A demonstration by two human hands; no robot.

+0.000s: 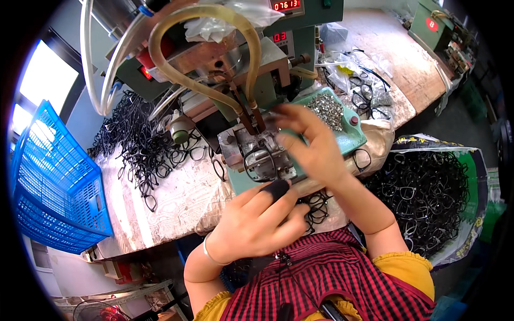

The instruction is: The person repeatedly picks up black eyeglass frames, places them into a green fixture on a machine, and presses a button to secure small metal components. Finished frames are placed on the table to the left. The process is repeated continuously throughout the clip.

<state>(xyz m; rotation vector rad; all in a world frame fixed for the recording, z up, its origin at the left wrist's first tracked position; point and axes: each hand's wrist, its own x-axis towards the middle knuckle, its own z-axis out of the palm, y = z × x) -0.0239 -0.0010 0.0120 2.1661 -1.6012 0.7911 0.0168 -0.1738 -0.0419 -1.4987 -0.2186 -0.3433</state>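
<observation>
Black eyeglass frame [261, 160] sits on the metal fixture [257, 152] of the benchtop machine [251, 64], dead centre of view, under the two thin probes [251, 115] coming down from 12 o'clock.

R hand [310, 147] reaches in from 4 o'clock over the fixture; fingers [292, 115] spread apart and blurred, tips at the frame's 1-2 o'clock side. Can't tell if they touch the frame; nothing visibly pinched.

L hand [257, 222] at 6 o'clock of the frame, just below the fixture edge. Fingers loosely curled and near together, pointing toward 1 o'clock; black finger cot [277, 189] on one tip, just beside the frame's lower rim. Contact w/ frame not clear, no grip seen. Silver bangle [210, 251] on the L wrist.

Around it:
- Green tray [348, 136] at 2 o'clock of the frame, w/ heap of small silver metal parts [326, 109].
- Loose pile of black frames [139, 144] on the tabletop [171, 203] at 9 o'clock.
- Blue plastic crate [53, 187] further out at 9 o'clock, off the tabletop edge.
- Sack of black frames [428, 198] at 3-4 o'clock.
- Yellowish hose [203, 32] loops over the machine at 12 o'clock.
- A few more frames [316, 206] between the two forearms, at 5 o'clock of the fixture.
</observation>
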